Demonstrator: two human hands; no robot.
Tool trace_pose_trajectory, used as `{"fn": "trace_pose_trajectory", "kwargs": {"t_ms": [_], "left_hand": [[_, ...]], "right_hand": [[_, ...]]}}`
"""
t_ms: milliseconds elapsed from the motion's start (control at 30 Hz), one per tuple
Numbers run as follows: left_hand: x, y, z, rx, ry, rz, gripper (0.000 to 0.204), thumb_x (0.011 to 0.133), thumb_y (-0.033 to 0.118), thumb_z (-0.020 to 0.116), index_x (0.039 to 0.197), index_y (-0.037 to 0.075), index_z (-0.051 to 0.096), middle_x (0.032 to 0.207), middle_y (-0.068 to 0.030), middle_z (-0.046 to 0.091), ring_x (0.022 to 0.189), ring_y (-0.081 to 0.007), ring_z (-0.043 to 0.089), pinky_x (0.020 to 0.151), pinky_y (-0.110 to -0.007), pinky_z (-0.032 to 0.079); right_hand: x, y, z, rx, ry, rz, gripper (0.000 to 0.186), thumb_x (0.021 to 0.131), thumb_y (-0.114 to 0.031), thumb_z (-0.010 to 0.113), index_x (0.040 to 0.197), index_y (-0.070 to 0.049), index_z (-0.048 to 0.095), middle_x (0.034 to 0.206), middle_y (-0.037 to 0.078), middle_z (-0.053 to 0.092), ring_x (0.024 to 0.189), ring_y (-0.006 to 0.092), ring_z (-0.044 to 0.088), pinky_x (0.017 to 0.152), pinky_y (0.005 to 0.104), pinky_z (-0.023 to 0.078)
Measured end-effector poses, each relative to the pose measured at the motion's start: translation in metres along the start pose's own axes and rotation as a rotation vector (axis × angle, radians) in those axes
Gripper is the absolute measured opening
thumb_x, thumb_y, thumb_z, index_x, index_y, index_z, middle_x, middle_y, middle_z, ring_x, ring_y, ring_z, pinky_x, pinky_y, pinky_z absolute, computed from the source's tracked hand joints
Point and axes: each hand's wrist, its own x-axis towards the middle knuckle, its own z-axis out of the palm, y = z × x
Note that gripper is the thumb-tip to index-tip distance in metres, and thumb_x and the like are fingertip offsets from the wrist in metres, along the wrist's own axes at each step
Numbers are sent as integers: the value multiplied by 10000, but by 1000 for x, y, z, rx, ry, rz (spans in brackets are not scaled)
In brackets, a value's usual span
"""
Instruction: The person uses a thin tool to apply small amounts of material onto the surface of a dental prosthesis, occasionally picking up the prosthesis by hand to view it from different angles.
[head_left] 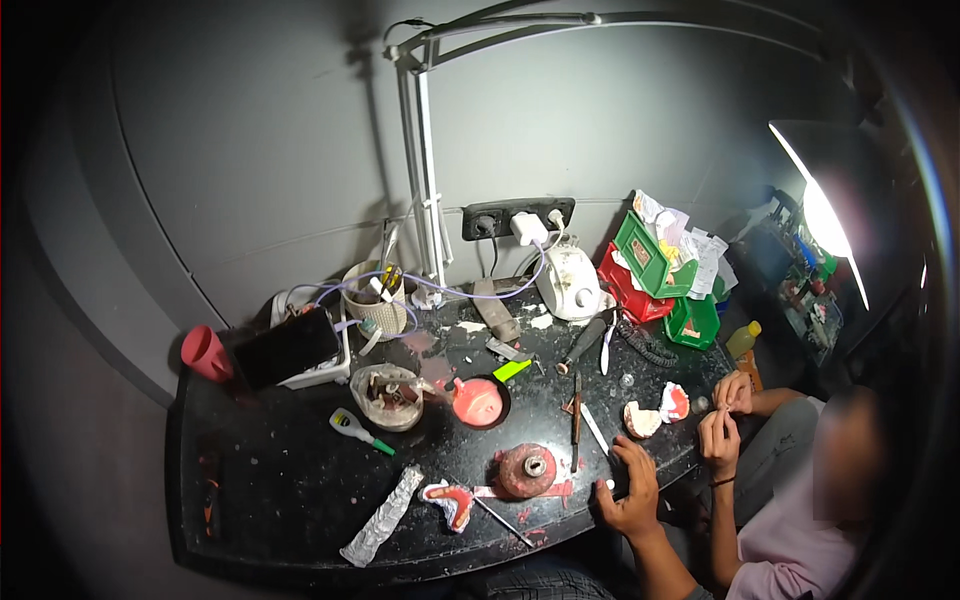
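My right hand [632, 490] reaches in from the lower edge and rests at the table's front edge. Its fingers are apart, curved over the black tabletop, and nothing shows in them. My left hand is out of view. Left of my right hand stands a round, red-stained burner [525, 472] on a strip of pink wax. A brown-handled wax knife [576, 420] and a white spatula [595, 430] lie just beyond the hand. Further up are a pale dental cast [642, 420] and another cast with red wax [675, 402]. A cast with pink wax [450, 504] lies beside a thin metal instrument [503, 522].
At right, another person's hands [728, 415] pinch something small. A foil roll [383, 515], glue bottle [360, 432], bowl of scraps [387, 397] and pink wax dish [477, 402] stand left. Behind are a white control box [570, 283], green boxes [640, 250] and a lamp arm [424, 170].
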Motion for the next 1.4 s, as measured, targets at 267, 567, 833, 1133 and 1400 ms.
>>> {"fn": "trace_pose_trajectory", "kwargs": {"t_ms": [267,567,833,1133,1400], "left_hand": [[-8,-19,-2,62,89,-178,513,1086,371,487,699,48,583,609,-89,570,566,-217,582,584,-368,495],[-81,-41,-21,148,254,-364,584,1108,389,454,647,50,574,550,-79,555,512,-202,570,547,-353,491],[-195,-85,-91,146,610,-654,649,1127,405,424,601,52,565,498,-71,541,464,-189,560,514,-340,488],[-140,-15,-140,-355,379,335,872,1045,727,229,1007,-45,633,892,-216,680,685,-284,663,579,-357,566],[9,95,-92,-579,326,332,881,1059,710,189,1149,-43,637,1193,-283,697,1129,-373,669,986,-456,497]], "right_hand": [[31,-16,-22,171,-47,-58,661,735,-285,823,1268,46,615,1334,281,625,1254,446,594,1102,522,432],[29,-24,4,277,28,-263,858,686,-342,879,1392,6,536,1451,282,536,1329,476,523,1126,559,405],[30,-11,12,476,73,-352,903,726,-277,866,1490,-26,455,1552,209,468,1426,426,428,1203,519,331],[26,-6,7,506,113,-490,975,744,-349,879,1541,-54,400,1600,210,418,1463,426,385,1215,530,295],[21,-7,11,568,217,-455,977,746,-347,874,1536,-55,379,1605,292,362,1438,461,407,1186,535,330]]}}
